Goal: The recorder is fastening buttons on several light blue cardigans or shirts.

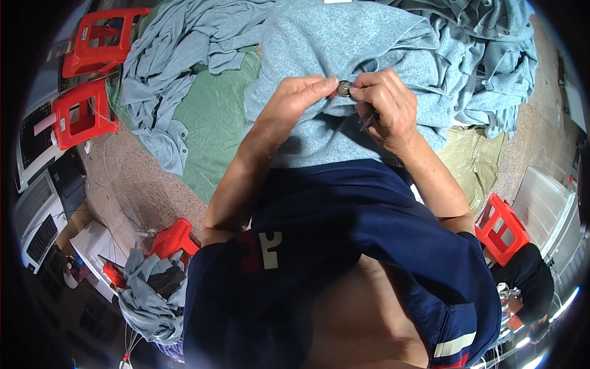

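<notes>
A light blue-grey knit garment [319, 46] is spread over my lap. At its middle, a round dark button [345, 89] sits between my two hands. My left hand [297, 101] is closed, its thumb and fingertip pinching the garment at the button's left edge. My right hand [388, 101] grips the button's right edge between thumb and forefinger. Tucked in the curled fingers of that same hand is a small dark pointed tool [369, 120], which looks like thread snips. Its handle is mostly hidden by the palm.
More blue-grey knit garments lie heaped at the far right [485, 67] and far left [178, 49], on a green sheet [212, 117]. Red plastic stools [86, 114] stand at left, another [503, 229] at right. A garment pile [150, 301] sits at lower left. Another person [525, 283] is at lower right.
</notes>
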Motion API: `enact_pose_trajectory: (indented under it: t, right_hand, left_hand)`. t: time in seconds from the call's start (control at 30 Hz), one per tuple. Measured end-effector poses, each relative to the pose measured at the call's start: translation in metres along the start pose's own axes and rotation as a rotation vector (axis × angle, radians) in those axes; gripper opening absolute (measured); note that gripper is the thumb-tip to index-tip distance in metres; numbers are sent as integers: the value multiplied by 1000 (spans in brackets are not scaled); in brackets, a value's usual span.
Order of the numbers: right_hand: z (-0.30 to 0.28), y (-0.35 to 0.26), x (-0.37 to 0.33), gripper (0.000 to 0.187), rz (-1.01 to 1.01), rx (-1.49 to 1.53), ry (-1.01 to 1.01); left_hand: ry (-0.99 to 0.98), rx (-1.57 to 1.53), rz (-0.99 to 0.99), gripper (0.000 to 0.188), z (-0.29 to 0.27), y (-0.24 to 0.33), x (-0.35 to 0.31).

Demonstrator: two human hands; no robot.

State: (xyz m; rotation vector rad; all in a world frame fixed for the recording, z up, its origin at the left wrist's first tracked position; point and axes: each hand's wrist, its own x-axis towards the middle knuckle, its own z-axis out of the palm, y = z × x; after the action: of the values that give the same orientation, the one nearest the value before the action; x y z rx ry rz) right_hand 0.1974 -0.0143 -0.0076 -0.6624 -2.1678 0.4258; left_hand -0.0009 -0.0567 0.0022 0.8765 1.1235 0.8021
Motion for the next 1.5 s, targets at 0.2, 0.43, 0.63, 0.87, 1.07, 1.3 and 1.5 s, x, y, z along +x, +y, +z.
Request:
enact_pose_trajectory:
  t: [0.2,0.43,0.63,0.87,1.07,1.3,1.5]
  right_hand:
    - [-5,-2,-1,25,56,20,-70]
    - [-36,-1,3,24,518,259,-212]
    - [-42,-1,9,16,328,4,-224]
    - [-34,0,6,15,186,-95,-225]
    - [-31,-1,5,14,171,-150,-221]
    - [-25,4,1,12,214,-108,-219]
    - [-26,10,-5,17,425,108,-201]
  left_hand:
    - [-94,-100,23,27,-5,-7,12]
    - [64,21,99,21,4,-9,12]
    - [179,149,191,15,14,0,11]
    - [186,156,177,16,15,-4,13]
    - [149,200,147,14,13,-5,13]
    - [148,182,126,15,13,-8,14]
    - [148,154,78,15,9,-13,19]
